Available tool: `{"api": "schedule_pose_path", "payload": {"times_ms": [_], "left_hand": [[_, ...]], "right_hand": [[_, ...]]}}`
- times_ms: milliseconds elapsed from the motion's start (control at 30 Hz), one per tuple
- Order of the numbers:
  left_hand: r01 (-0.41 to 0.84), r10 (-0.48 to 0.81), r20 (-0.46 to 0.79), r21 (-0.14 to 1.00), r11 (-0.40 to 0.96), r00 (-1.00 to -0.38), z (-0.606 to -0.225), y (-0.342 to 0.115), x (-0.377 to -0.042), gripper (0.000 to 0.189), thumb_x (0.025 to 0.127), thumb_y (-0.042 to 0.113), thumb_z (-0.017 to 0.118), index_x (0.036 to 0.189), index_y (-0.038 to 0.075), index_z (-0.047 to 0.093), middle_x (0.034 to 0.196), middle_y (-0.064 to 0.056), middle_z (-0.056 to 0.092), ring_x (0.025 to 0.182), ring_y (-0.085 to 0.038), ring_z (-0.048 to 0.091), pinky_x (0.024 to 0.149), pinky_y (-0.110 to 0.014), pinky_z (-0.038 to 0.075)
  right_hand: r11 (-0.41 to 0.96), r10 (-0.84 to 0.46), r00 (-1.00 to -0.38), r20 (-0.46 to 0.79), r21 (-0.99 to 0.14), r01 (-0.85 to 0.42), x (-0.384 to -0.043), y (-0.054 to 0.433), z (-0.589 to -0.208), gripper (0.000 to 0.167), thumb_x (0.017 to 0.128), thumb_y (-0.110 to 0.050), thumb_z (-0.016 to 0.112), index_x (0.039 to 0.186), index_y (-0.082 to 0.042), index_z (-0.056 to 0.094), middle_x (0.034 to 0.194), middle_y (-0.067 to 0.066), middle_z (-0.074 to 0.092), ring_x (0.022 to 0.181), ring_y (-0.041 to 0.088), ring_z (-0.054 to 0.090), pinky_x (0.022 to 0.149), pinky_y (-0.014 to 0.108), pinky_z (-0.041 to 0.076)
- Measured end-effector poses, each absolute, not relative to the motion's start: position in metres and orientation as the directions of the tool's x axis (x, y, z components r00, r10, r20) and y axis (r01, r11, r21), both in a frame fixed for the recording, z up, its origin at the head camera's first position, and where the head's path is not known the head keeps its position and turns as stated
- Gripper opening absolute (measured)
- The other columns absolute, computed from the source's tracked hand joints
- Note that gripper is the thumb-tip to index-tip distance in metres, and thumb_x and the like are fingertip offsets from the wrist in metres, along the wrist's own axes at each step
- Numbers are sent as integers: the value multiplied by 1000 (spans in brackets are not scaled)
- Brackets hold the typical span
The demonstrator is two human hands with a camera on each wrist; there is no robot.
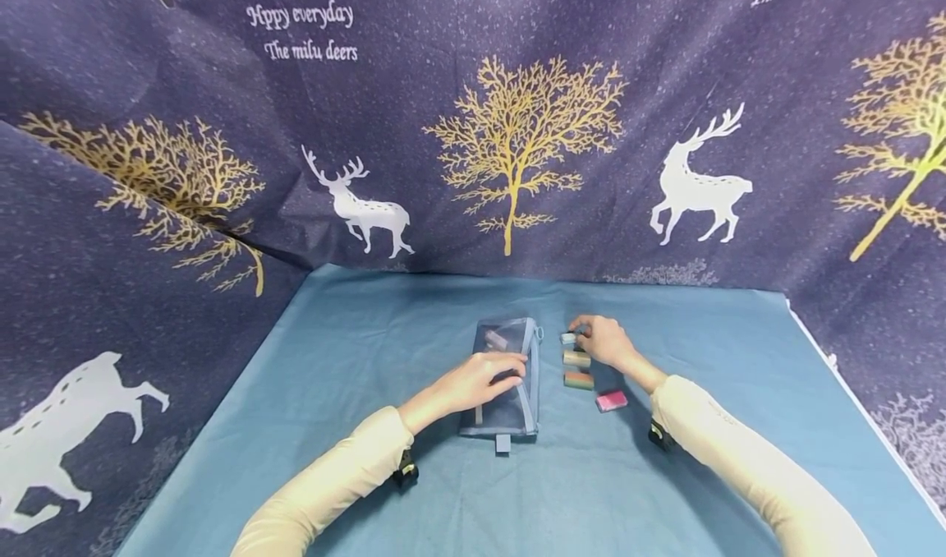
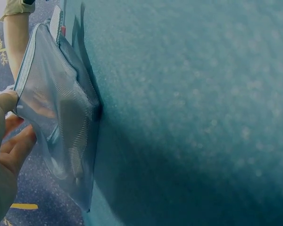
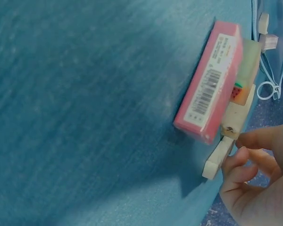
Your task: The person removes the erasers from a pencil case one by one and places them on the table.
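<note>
A see-through blue mesh zip pouch (image 1: 510,421) lies on the cloth, with small blocks visible through it. My left hand (image 1: 479,380) pinches its zipped edge between thumb and fingers, and in the left wrist view the mesh (image 2: 42,75) is lifted there. To the right of the pouch, my right hand (image 1: 608,342) has its fingertips on a small whitish eraser (image 3: 217,160), whose far end they hide. Nearer me in a row come a beige eraser (image 1: 576,359), a green and orange eraser (image 1: 579,380) and a pink wrapped eraser (image 1: 612,401) with a barcode label.
A blue cloth (image 1: 355,335) covers the table. Behind it hangs a dark curtain (image 1: 443,130) printed with deer and trees. The pouch's zip has a ring pull (image 3: 269,90), and a short fabric tab (image 1: 503,444) sticks out at its near end.
</note>
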State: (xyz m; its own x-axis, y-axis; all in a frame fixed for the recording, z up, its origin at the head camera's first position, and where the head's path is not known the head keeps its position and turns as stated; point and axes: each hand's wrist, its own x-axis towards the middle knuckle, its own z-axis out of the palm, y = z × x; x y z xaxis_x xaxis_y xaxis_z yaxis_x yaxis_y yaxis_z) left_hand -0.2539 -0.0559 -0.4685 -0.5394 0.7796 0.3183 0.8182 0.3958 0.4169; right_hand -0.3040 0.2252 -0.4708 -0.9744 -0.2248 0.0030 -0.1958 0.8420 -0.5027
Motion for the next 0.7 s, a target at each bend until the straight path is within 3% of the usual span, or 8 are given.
{"api": "schedule_pose_path", "payload": {"times_ms": [167, 267, 367, 700], "left_hand": [[817, 775, 321, 412, 403, -544, -468, -57, -253, 19, 100, 22, 54, 109, 10, 66, 132, -13, 62, 121, -21, 60, 96, -34, 51], [818, 773, 321, 405, 409, -546, -468, -58, -252, 19, 100, 22, 55, 109, 10, 66, 131, -13, 62, 120, -22, 61, 96, -34, 51], [820, 777, 318, 398, 411, -544, -469, -59, -251, 19, 99, 22, 55, 108, 10, 67, 130, -12, 63, 120, -21, 61, 96, -33, 52], [816, 772, 327, 418, 399, -544, -467, -58, -254, 18, 100, 22, 55, 108, 10, 66, 131, -13, 62, 120, -21, 61, 96, -35, 52]], "right_hand": [[845, -197, -976, 87, -489, -214, -301, 220, -469, 26, 90, -8, 57, 115, -2, 65, 65, 6, 57, 50, 15, 44, 45, 27, 32], [852, -187, -970, 154, -466, -238, -299, 215, -468, 26, 88, -8, 59, 112, 0, 66, 88, 16, 66, 71, 26, 61, 55, 36, 48], [840, -187, -965, 182, -481, -253, -295, 211, -468, 23, 88, -8, 58, 108, 0, 67, 96, 18, 69, 87, 32, 66, 66, 44, 53], [792, -186, -956, 228, -541, -283, -291, 198, -462, 17, 87, -7, 58, 99, -2, 69, 83, 9, 71, 66, 17, 63, 57, 30, 48]]}}
